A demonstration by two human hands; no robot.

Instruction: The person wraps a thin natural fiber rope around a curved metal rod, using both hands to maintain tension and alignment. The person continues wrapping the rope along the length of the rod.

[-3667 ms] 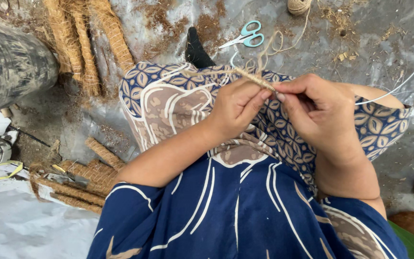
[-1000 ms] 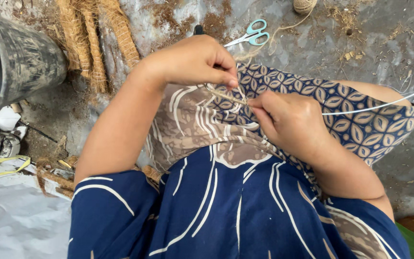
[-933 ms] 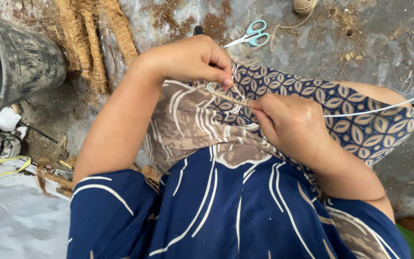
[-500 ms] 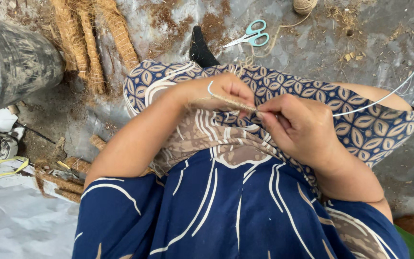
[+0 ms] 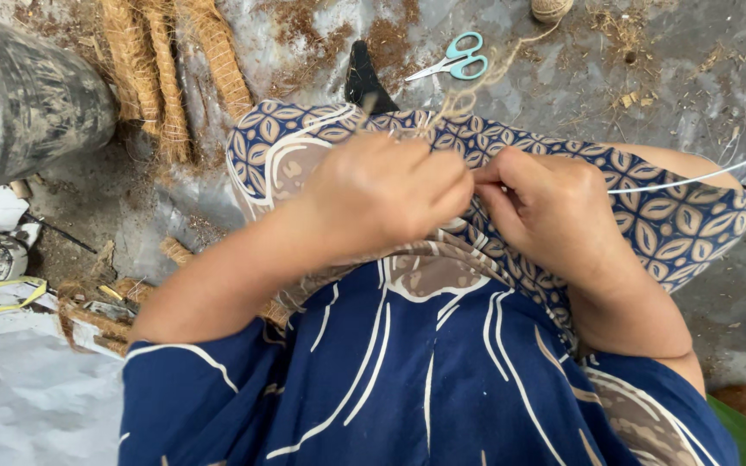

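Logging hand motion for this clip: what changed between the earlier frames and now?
The left hand came back from near the scissors to meet the right hand over the lap, both pinching the fibre twine. The scissors, the coir ropes, the white cord and the bucket stayed put.

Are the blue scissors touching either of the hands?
Apart. The head view shows the scissors lying on the ground beyond the knee, patterned cloth between them and both hands.

Navy leaf-patterned cloth point(image 5: 684, 229), teal-handled scissors point(image 5: 455, 65), tan fibre ropes point(image 5: 161, 65), white cord point(image 5: 701, 176)
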